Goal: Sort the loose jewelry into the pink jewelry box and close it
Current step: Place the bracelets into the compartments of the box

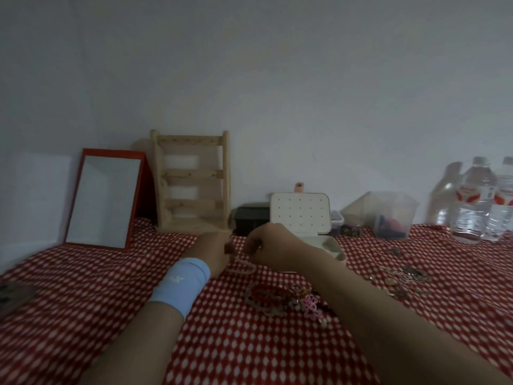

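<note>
Head view of a tabletop covered by a red cloth with white dots, read from left to right. At the far left edge lies a dark, blurred object that cannot be identified. Behind it a red-framed mirror leans against the wall, with a bare wooden jewelry rack just beside it and a small black box next along. In front of the rack, the left hand, with a light blue wristband on its wrist, has its fingers curled on one end of a pale bead strand. The right hand, close beside it, pinches the other end; the strand sags to the cloth between them. Directly behind the right hand, the pink jewelry box stands open, its cream, dotted lid upright near the wall, and its compartmented base is partly hidden by the right forearm. Near the viewer, between the forearms, lies a heap of bracelets with a pink flower charm beside it. Farther right are a clear plastic container by the wall, scattered metal jewelry on the cloth, and two water bottles at the right edge.
</note>
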`<state>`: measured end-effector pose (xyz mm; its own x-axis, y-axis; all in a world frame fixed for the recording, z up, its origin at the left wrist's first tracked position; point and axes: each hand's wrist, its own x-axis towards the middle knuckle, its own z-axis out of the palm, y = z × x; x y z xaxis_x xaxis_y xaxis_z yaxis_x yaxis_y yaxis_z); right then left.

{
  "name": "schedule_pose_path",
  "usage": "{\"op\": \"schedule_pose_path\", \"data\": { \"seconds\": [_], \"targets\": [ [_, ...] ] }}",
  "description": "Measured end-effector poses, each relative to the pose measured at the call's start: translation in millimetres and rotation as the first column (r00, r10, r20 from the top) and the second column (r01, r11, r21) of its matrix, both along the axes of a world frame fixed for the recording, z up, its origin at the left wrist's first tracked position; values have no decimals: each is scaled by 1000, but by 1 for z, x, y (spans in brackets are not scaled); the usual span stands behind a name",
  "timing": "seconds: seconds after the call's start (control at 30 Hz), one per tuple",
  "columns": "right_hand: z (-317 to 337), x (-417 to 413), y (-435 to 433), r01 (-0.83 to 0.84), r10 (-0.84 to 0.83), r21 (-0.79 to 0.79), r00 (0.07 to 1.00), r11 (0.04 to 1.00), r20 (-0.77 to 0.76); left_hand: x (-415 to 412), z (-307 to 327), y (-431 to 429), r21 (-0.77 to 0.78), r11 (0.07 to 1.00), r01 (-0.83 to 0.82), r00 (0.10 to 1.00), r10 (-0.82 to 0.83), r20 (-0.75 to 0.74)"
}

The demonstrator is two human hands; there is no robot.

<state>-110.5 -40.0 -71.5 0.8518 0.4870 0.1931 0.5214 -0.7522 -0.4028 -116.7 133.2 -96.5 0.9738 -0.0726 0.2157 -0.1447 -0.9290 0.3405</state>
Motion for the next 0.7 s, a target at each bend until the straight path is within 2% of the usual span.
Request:
{"op": "schedule_pose_path", "data": {
  "seconds": [0.1,0.2,0.27,0.3,0.4,0.47,0.53,0.6,0.7],
  "targets": [
    [7,-6,-14,-85,73,-135,993,987,-93,1,-1,2,66,997,33,997,-29,-67],
    [14,-14,-30,-152,76,-325,969,933,-235,-1,9,-1,9,995,99,994,-99,34],
    [13,-15,-34,-143,53,-388,971,911,-233,-5,20,-8,-49,987,151,988,-149,31],
    [12,-15,-34,-138,52,-391,974,910,-221,-8,24,-11,-64,980,190,981,-191,-17],
    [12,-11,-33,-142,66,-356,974,924,-218,-12,30,-20,-89,955,283,925,-296,-239],
    [17,-7,-29,-121,64,-295,978,948,-197,-14,31,-21,-161,950,268,898,-306,-315],
    [24,-3,-23,-72,43,-200,988,977,-145,-13,31,-18,-201,945,259,907,-310,-285],
    [29,1,-17,-30,20,-113,996,993,-89,-10,31,-14,-204,951,232,946,-270,-181],
    [30,10,-6,14,-9,32,989,999,-147,-2,25,-6,-404,906,125,990,-143,-16]
  ]
}}
